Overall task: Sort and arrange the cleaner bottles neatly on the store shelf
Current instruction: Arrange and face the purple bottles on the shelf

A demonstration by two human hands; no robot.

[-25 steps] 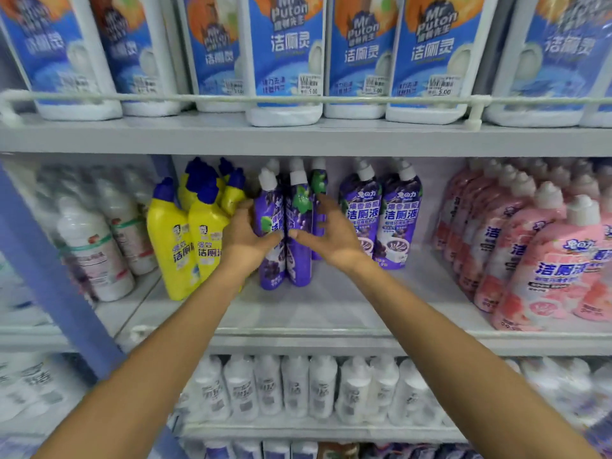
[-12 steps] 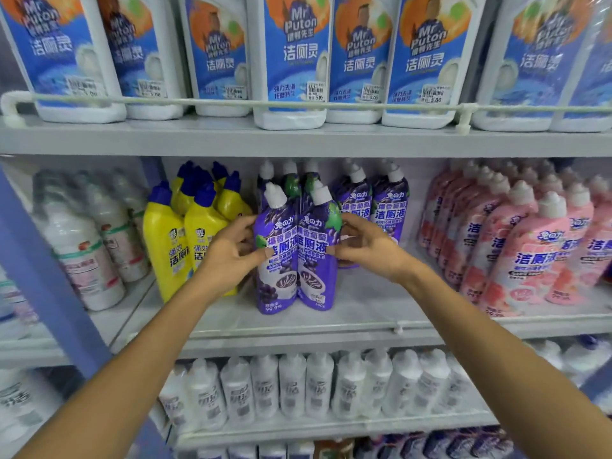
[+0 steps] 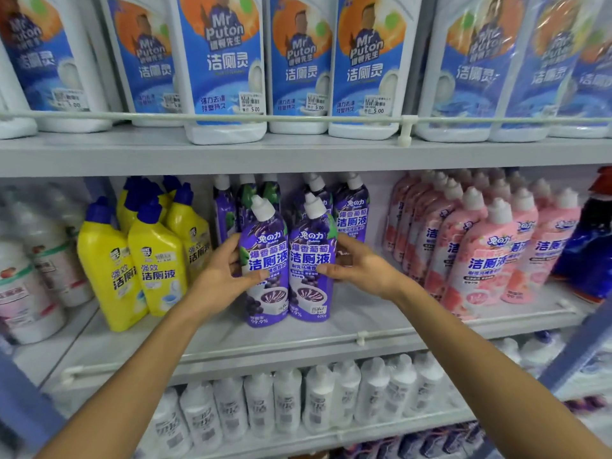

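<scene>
Store shelf [image 3: 212, 342] at mid height, packed with cleaners. Left hand [image 3: 220, 279] grips the left bottle [image 3: 265, 256], with the thumb across its label and the fingers curled behind. Right hand [image 3: 361, 270] grips the right bottle [image 3: 309, 260] the same way. A second ago both purple bottles stood deep in the back row [image 3: 352, 213]. Since then they have come forward toward the rail [image 3: 361, 337] and now show their labels, touching each other between the two thumbs. Whether their bases rest on the shelf I cannot tell. Yellow bottles [image 3: 155, 260] stand just beyond the left fingers, and pink bottles [image 3: 480, 256] well beyond the right ones. This pair looks nearly fronted. What is probably left is setting them down square and letting go.
</scene>
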